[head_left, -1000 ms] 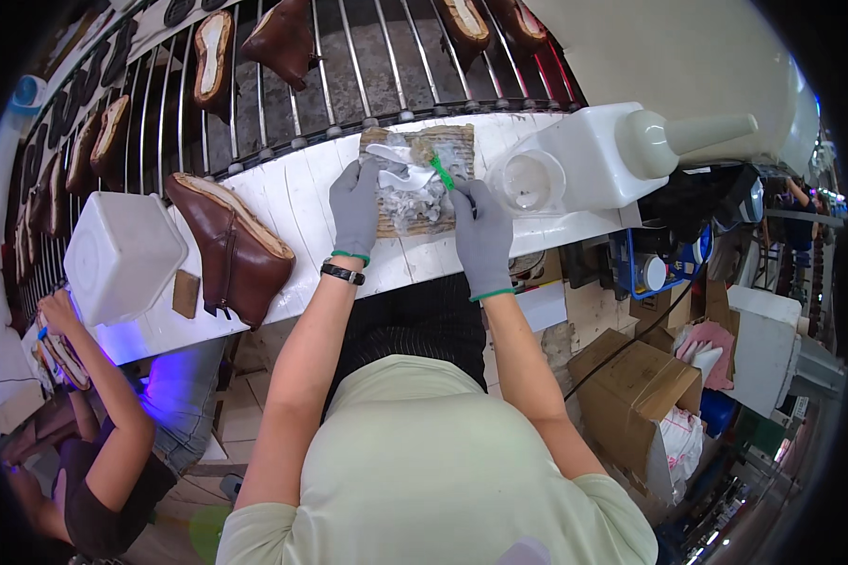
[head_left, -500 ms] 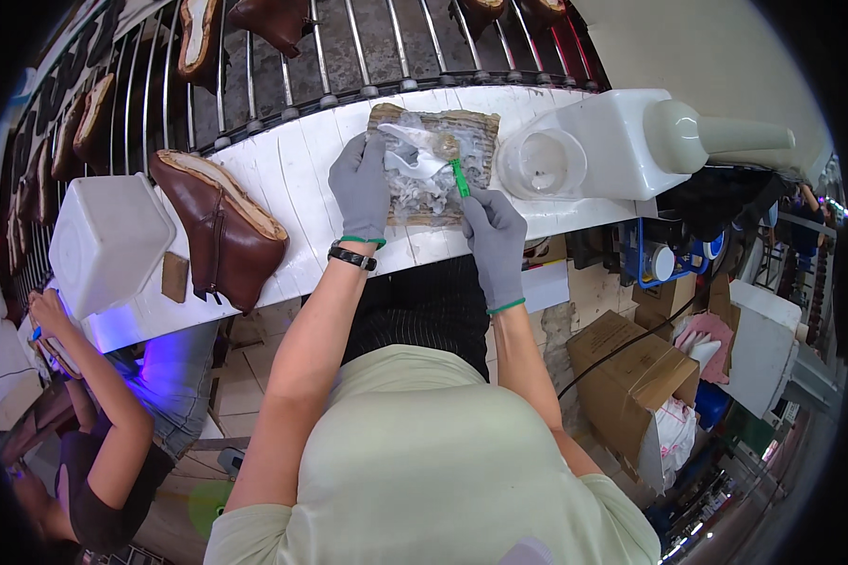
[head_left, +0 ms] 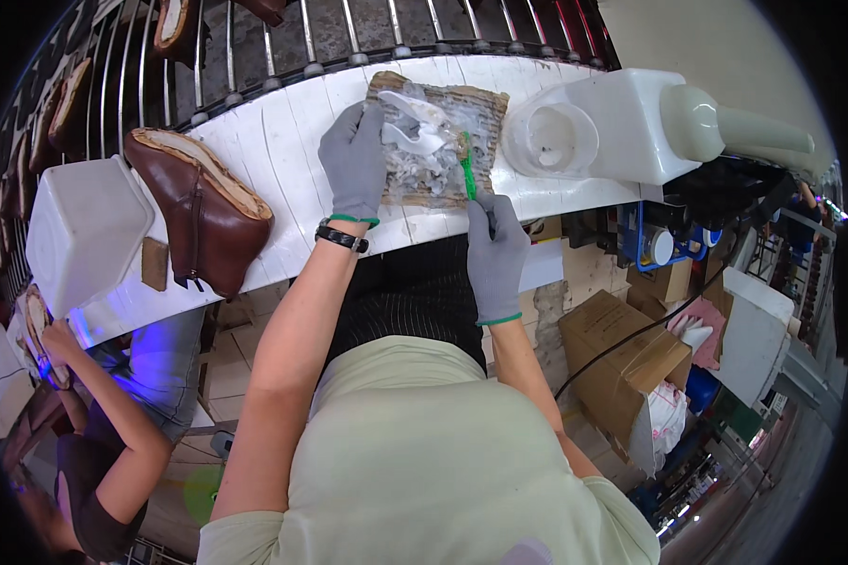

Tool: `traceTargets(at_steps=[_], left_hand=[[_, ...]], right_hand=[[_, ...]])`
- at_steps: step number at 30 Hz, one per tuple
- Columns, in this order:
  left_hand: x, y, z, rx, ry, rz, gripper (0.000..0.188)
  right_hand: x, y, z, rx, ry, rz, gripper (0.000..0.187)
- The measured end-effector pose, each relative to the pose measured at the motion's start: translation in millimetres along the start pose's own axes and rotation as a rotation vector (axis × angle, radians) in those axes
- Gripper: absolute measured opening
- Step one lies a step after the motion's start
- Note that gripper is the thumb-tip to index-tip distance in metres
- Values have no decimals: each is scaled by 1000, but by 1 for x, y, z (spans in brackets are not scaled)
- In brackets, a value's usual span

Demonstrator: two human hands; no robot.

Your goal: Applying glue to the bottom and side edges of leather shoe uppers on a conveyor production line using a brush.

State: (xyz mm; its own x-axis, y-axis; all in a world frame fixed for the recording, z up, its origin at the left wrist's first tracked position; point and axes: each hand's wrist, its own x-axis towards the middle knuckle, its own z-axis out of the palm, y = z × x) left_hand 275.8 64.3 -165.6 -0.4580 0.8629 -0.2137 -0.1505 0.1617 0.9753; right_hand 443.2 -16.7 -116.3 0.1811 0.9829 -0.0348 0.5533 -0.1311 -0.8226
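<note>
A curved white piece (head_left: 426, 141) lies over a ridged, glue-smeared cardboard pad (head_left: 485, 113). My left hand (head_left: 353, 160), in a grey glove, is closed at the pad's left side, pinching the left end of the white piece. My right hand (head_left: 496, 245), gloved the same way, grips a small brush (head_left: 470, 177) by its green handle. The bristles sit just right of the white piece, over the pad; whether they touch it I cannot tell. Right of the pad stands a translucent tub (head_left: 554, 139) with whitish residue inside.
A large white bottle (head_left: 627, 122) lies beside the tub. Toward the left are a brown ankle boot upper (head_left: 203, 212), a brown block (head_left: 154, 264) and a white container (head_left: 89, 226). Metal rollers (head_left: 349, 24) carrying boots run behind. Another person's hand (head_left: 59, 341) works at far left.
The brush has moved off the white piece's right end, a little toward me. My left hand still holds the piece. The whole view has shifted slightly.
</note>
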Motion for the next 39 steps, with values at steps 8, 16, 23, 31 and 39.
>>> traceTargets(at_steps=[8, 16, 23, 31, 39], left_hand=[[0, 3, 0, -59, -14, -7, 28], [-2, 3, -4, -23, -29, 23, 29], [1, 6, -23, -76, -17, 33, 31], [0, 9, -24, -20, -16, 20, 31], [-1, 8, -20, -37, 32, 4, 31]], right_hand=[[-6, -5, -14, -273, -119, 40, 12], [-3, -14, -51, -303, -193, 7, 16], [30, -34, -64, 32, -87, 49, 25], [63, -21, -17, -72, -99, 32, 22], [56, -9, 8, -461, -10, -165, 15]])
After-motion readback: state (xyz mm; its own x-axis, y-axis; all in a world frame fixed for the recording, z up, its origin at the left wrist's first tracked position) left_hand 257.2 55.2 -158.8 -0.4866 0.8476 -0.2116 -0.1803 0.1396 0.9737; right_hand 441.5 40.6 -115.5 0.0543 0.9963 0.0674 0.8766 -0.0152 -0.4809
